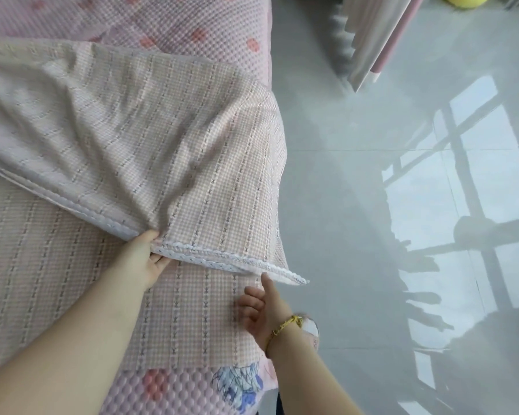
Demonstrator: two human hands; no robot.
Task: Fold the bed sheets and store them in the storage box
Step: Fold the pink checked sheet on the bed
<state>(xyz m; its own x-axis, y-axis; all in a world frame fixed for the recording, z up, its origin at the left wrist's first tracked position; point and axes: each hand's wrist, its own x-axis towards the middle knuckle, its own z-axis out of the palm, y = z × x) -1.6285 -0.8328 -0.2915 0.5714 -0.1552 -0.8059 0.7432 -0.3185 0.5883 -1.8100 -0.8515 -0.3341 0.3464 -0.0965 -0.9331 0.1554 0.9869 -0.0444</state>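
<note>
A pink checked bed sheet (132, 139) with a white lace hem lies across the bed, its upper layer folded back over the lower one. My left hand (146, 259) pinches the lace hem of the lifted layer, thumb on top and fingers underneath. My right hand (261, 310), with a gold bracelet at the wrist, is just below the hem's right corner (297, 278); its thumb tip touches the lace edge and the fingers are relaxed, holding nothing. No storage box is in view.
The bed has a pink quilted mattress cover (210, 31) with red dots, and its right edge runs down the middle of the view. Shiny grey floor tiles (372, 175) lie to the right. Curtains (372, 40) hang at the top right.
</note>
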